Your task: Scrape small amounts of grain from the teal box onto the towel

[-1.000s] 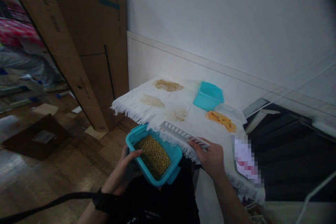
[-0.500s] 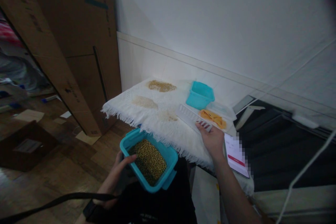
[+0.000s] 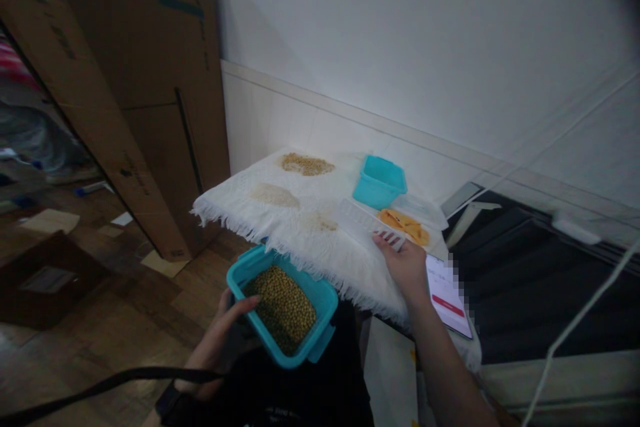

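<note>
My left hand (image 3: 230, 320) grips the near left side of a teal plastic container (image 3: 324, 288), its thumb hooked over the rim. Yellowish beans (image 3: 287, 300) fill much of it, with darker green ones at the lower left. The container is just below the table's fringed front edge. My right hand (image 3: 404, 267) is closed on the right end of a long white slotted plastic tray (image 3: 357, 221), held tilted over the cloth. A small grain pile (image 3: 323, 221) lies beside the tray's left end. Fingers show through the tray's slots.
On the white cloth (image 3: 235, 207) lie yellow beans (image 3: 306, 164) and a pale grain pile (image 3: 275, 195). Another teal container (image 3: 380, 183), an orange cloth (image 3: 406, 225) and a phone (image 3: 449, 297) are to the right. A tall cardboard box (image 3: 160, 67) stands left.
The white tray has tipped slightly, so its slots show less clearly. Both hands keep their holds, and the teal container stays nearly in place. The whole view has shifted a little.
</note>
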Demonstrator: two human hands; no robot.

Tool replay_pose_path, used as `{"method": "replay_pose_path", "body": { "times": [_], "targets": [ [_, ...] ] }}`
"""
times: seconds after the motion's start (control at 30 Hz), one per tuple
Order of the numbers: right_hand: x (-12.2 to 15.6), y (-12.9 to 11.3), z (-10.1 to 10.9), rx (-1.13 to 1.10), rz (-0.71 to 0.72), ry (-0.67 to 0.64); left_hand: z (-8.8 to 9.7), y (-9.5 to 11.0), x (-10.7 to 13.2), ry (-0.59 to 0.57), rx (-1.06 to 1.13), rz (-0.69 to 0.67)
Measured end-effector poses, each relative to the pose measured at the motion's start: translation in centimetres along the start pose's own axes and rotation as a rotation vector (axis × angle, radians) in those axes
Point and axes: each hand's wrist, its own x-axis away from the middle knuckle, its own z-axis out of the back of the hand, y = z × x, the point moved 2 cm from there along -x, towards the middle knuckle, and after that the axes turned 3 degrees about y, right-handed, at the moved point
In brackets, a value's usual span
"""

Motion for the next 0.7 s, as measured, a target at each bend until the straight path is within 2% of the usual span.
{"method": "replay_pose_path", "body": {
  "times": [0.23, 0.37, 0.5, 0.7],
  "targets": [
    [1.4, -0.4, 0.7, -0.058, -0.020, -0.020, 0.1, 0.0, -0.3, 0.042, -0.003, 0.008],
    [1.8, -0.1, 1.0, -0.028, -0.022, -0.005, -0.2, 0.1, 0.0, 0.002, -0.001, -0.004],
    [1.9, 0.1, 1.2, 0.014, -0.042, -0.014, -0.3, 0.2, 0.3, 0.010, -0.017, -0.009],
    [2.3, -0.7, 1.4, 0.005, -0.029, -0.031, -0.5, 0.4, 0.5, -0.008, -0.005, -0.002]
  ]
}}
